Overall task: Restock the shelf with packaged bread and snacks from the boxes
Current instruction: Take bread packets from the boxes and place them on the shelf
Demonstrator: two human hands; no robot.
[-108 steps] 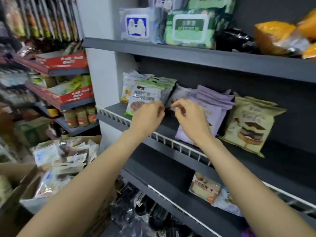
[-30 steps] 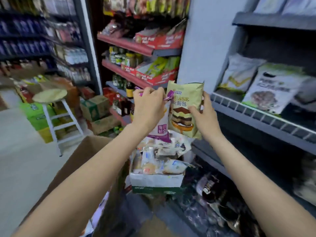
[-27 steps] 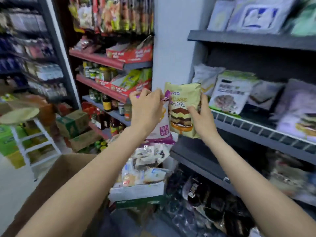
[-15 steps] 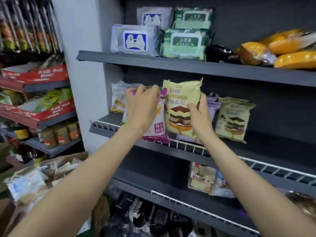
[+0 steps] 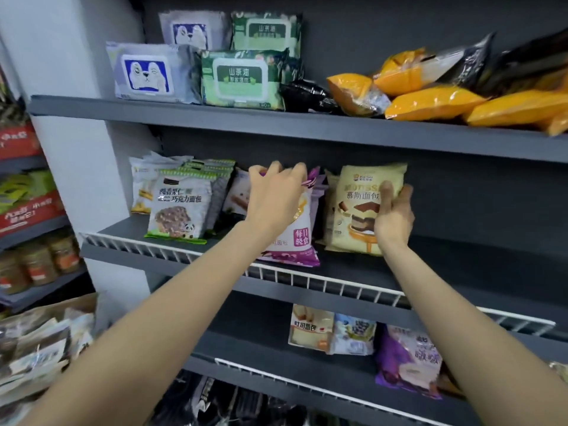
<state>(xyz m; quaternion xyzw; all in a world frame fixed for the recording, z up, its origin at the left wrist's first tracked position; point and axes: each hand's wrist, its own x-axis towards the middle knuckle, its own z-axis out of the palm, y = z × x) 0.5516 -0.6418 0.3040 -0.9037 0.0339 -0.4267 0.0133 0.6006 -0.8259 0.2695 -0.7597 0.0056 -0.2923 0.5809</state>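
I have both hands up at the middle shelf point(image 5: 461, 265), each with a pack of bread. My left hand point(image 5: 276, 195) grips the top edge of the purple-and-white bread pack point(image 5: 299, 241), fingers curled over its upper seam; the pack stands with its bottom on the shelf just behind the white wire rail point(image 5: 322, 279), in front of other purple packs. My right hand point(image 5: 393, 216) holds the cream mousse bread pack point(image 5: 362, 204) by its right side, thumb across the front and fingers behind, and that pack stands upright on the shelf in front of at least one more of its kind.

As I judge it, these two packs are as good as placed; what remains for them is to let go and perhaps nudge them straight. Left of them the row already holds green-topped chocolate bread packs point(image 5: 179, 207) and some paler ones behind.

Much of the job looks undone, though. The middle shelf is bare dark board to the right of the mousse pack, and the lower shelf point(image 5: 276, 345) carries only a toast pack point(image 5: 310, 330), a pale blue pack point(image 5: 353, 333) and a purple snack bag point(image 5: 408, 361). At the lower left the box point(image 5: 40, 342) shows plenty of wrapped goods inside, so I expect many more trips between it and the shelves.
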